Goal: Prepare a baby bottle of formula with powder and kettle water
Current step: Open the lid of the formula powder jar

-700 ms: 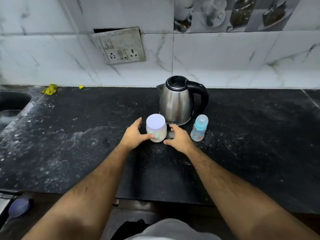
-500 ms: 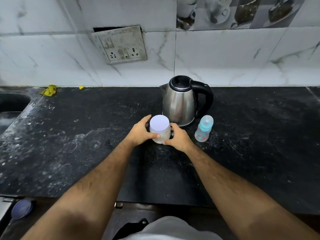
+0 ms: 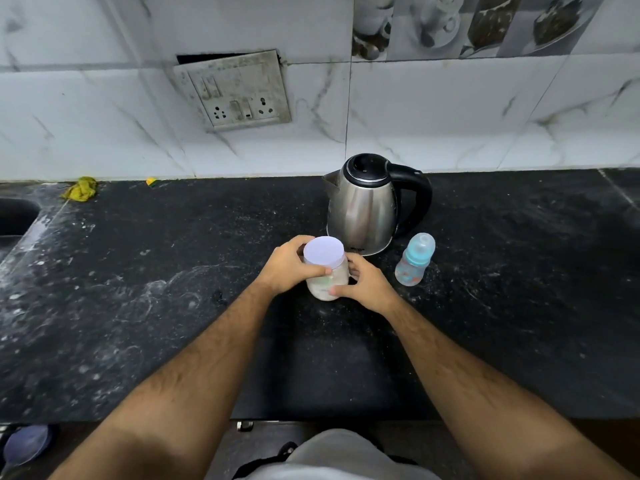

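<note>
A clear powder jar [image 3: 327,282] with a pale lilac lid [image 3: 323,252] stands on the black counter [image 3: 156,306], in front of the kettle. My left hand [image 3: 289,266] grips the jar near the lid, thumb across its front. My right hand [image 3: 367,284] holds the lower body of the jar, thumb on its front. Behind the jar stands a steel kettle [image 3: 367,206] with a black lid and handle. To the jar's right stands a small baby bottle [image 3: 414,259], capped with a teal collar and clear cap.
A wall socket plate [image 3: 235,90] hangs above on the marble tiles. A sink [image 3: 15,216] lies at the far left, with a yellow scrap [image 3: 81,189] by the wall. Below the counter edge at lower left is a blue round object [image 3: 24,445].
Both hands closed round the jar from its sides. The left hand has slid up to the lid, the right thumb has come onto the jar's front, and the jar has tipped slightly.
</note>
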The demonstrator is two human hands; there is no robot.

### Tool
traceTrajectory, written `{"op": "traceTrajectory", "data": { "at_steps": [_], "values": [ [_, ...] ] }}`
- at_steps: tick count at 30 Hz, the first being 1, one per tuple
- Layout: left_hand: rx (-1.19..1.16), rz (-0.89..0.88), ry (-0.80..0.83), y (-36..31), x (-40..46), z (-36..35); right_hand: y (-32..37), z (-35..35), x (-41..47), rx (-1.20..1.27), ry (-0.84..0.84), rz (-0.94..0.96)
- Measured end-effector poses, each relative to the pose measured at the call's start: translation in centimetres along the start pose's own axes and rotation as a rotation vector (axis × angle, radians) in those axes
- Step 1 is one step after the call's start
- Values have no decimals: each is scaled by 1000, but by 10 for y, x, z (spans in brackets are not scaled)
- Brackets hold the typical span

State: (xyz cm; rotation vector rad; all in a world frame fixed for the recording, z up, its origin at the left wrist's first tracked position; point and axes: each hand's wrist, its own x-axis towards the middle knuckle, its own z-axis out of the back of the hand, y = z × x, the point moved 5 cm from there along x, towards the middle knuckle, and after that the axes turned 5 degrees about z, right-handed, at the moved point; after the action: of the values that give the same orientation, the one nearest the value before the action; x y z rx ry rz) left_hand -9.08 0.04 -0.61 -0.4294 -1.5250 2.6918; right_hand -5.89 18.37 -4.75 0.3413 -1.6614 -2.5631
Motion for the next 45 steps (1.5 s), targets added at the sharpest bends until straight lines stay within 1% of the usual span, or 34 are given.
{"op": "traceTrajectory", "data": {
  "at_steps": [3,6,11,14,18,20,23,27,31,35,41,43,45],
  "values": [
    [-126,50,67,-4,-3,6,6,-3,-6,110,45,9],
    [-152,65,112,-15,-5,10,20,-5,-10,182,74,40],
    [-163,22,164,-35,-7,22,39,1,-15,304,34,59],
    [-236,-37,203,-47,-8,32,51,3,-21,380,43,80],
    [-347,-48,338,-59,-14,32,68,-2,-28,483,126,101],
    [-423,-62,377,-64,-18,31,78,-6,-33,495,159,129],
    [-482,-81,351,-73,-20,29,90,-7,-37,467,141,163],
    [-538,-65,286,-78,-22,27,104,-3,-42,424,50,189],
    [-553,-74,275,-85,-28,27,108,-4,-48,412,15,202],
    [-578,-80,279,-89,-36,27,112,-5,-51,408,-71,263],
    [-590,-86,248,-93,-42,33,109,-8,-49,352,-129,232],
    [-571,-90,207,-93,-43,34,109,-9,-49,278,-158,210],
    [-535,-84,111,-90,-44,33,111,-8,-51,172,-223,178]
  ]
}}
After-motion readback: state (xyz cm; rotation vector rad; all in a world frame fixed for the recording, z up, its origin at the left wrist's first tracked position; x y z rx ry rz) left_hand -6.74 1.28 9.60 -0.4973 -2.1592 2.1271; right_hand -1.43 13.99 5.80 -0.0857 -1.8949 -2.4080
